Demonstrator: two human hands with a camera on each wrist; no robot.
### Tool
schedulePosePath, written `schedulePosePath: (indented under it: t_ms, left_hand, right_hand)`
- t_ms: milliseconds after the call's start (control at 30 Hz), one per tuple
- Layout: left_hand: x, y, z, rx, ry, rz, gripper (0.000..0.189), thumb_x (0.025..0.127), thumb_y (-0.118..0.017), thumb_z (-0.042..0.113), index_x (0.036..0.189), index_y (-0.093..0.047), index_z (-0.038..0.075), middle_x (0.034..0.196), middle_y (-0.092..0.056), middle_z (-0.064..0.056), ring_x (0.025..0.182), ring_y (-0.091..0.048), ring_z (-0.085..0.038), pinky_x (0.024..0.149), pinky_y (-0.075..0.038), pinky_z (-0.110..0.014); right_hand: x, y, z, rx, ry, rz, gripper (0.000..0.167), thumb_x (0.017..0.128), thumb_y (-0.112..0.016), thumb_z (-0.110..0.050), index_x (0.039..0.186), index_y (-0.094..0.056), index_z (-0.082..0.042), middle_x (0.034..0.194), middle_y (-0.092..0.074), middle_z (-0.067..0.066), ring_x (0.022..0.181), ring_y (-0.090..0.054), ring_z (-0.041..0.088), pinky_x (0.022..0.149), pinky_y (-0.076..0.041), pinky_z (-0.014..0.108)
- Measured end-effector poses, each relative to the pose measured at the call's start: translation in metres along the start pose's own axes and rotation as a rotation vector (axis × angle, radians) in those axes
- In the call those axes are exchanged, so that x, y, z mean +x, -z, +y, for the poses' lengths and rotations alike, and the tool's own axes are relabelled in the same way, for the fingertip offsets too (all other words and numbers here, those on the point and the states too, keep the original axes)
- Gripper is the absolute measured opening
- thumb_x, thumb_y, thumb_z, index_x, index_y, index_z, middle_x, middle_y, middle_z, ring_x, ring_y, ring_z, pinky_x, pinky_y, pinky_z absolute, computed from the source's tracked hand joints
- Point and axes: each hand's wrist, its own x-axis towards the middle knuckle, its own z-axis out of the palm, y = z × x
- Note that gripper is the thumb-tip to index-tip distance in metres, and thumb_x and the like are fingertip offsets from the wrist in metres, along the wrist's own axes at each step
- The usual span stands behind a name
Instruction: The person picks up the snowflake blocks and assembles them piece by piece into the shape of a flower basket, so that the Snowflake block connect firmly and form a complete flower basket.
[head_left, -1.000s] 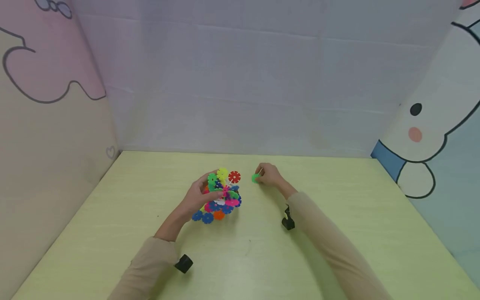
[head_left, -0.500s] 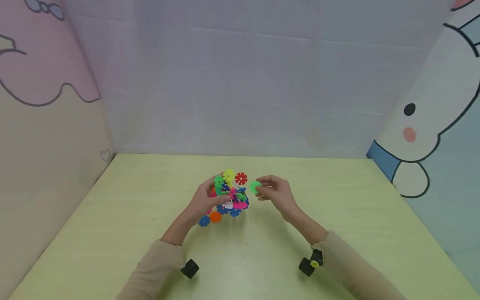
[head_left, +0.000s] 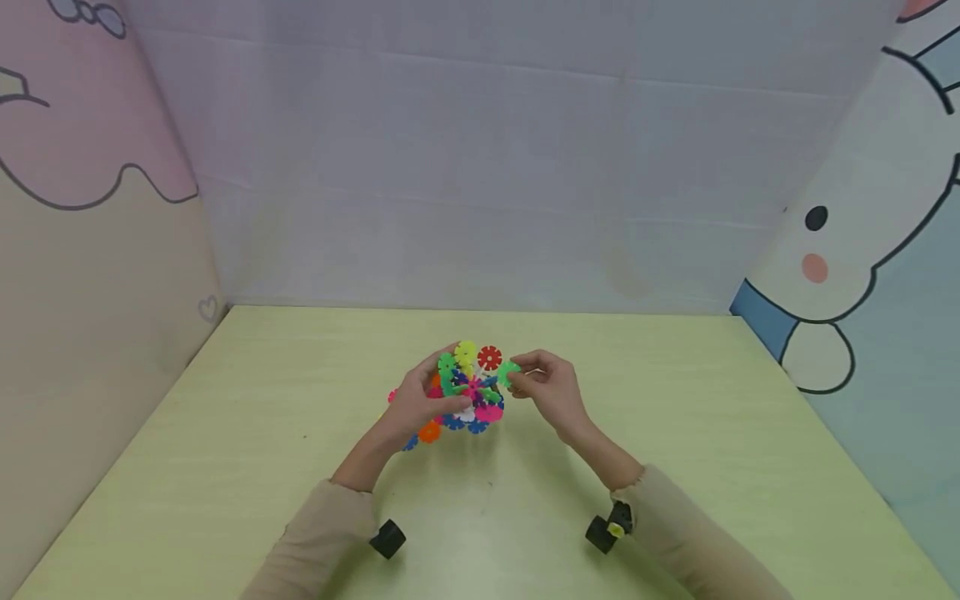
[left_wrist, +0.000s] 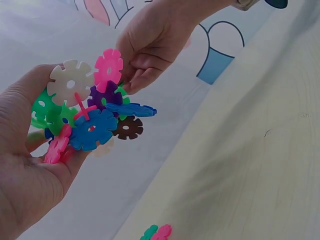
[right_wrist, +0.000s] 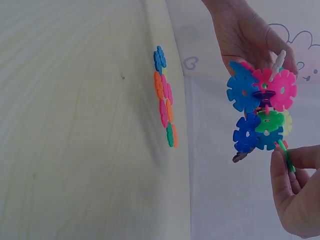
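The left hand [head_left: 415, 408] grips a cluster of flower-shaped discs [head_left: 476, 387], thumb on the near side. The cluster is at the centre of the scene, raised above the pale table [head_left: 480, 575]. The right hand [head_left: 555, 392], to the right of the cluster, pinches a single green disc [head_left: 508, 372] between thumb and fingertips. The green disc is at the right edge of the cluster, just right of the red disc [head_left: 490, 357]; whether the two parts are joined cannot be told. The yellow disc [head_left: 465, 353] is at the far side of the cluster. A row of discs [right_wrist: 166, 89], in blue, orange, pink and green, lies on the table below the cluster. A light wall [head_left: 465, 167] stands at the far table edge.
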Motion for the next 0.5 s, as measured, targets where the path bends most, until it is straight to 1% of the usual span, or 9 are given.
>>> schedulePosePath:
  t_ms: [133,267,367,433,500]
  left_hand:
    - [0.0,0.0,-0.001,-0.004,-0.005,0.013,0.073,0.081,-0.067,0.006,0.142,-0.028,0.017,0.128,-0.046,-0.016,0.105,-0.054,-0.024,0.083,-0.05,-0.029]
    - [0.0,0.001,-0.001,-0.011,-0.01,0.013,0.074,0.08,-0.067,0.005,0.142,-0.029,0.018,0.128,-0.046,-0.015,0.105,-0.054,-0.024,0.083,-0.05,-0.029]
    - [0.0,0.002,0.0,-0.009,-0.013,0.003,0.074,0.079,-0.068,0.005,0.141,-0.029,0.019,0.128,-0.045,-0.014,0.106,-0.053,-0.025,0.084,-0.05,-0.03]
    - [-0.001,0.002,0.001,0.006,-0.005,0.008,0.075,0.079,-0.069,0.006,0.141,-0.029,0.022,0.129,-0.044,-0.012,0.108,-0.052,-0.024,0.084,-0.049,-0.03]
    - [-0.001,0.003,0.002,0.021,-0.005,0.011,0.077,0.078,-0.069,0.007,0.141,-0.029,0.025,0.13,-0.042,-0.01,0.11,-0.05,-0.025,0.085,-0.049,-0.031]
  right_hand:
    - [0.003,-0.001,0.0,-0.018,0.011,0.01,0.02,0.082,-0.062,0.002,0.101,-0.06,0.009,0.084,-0.06,0.017,0.063,-0.062,0.008,0.063,-0.055,0.027]
    - [0.006,-0.001,-0.002,-0.06,0.035,-0.037,0.02,0.082,-0.061,0.002,0.1,-0.06,0.01,0.084,-0.061,0.018,0.064,-0.063,0.009,0.064,-0.055,0.028]
    - [0.009,-0.001,-0.003,-0.119,0.071,-0.078,0.019,0.083,-0.062,0.001,0.099,-0.061,0.009,0.083,-0.063,0.019,0.066,-0.065,0.017,0.064,-0.055,0.028]
    - [0.01,-0.001,-0.003,-0.151,0.1,-0.092,0.018,0.083,-0.063,-0.001,0.098,-0.062,0.007,0.082,-0.064,0.019,0.067,-0.065,0.024,0.063,-0.055,0.027]
    - [0.011,-0.001,-0.004,-0.157,0.122,-0.096,0.018,0.083,-0.063,-0.001,0.098,-0.063,0.007,0.082,-0.065,0.02,0.068,-0.065,0.029,0.063,-0.055,0.027]
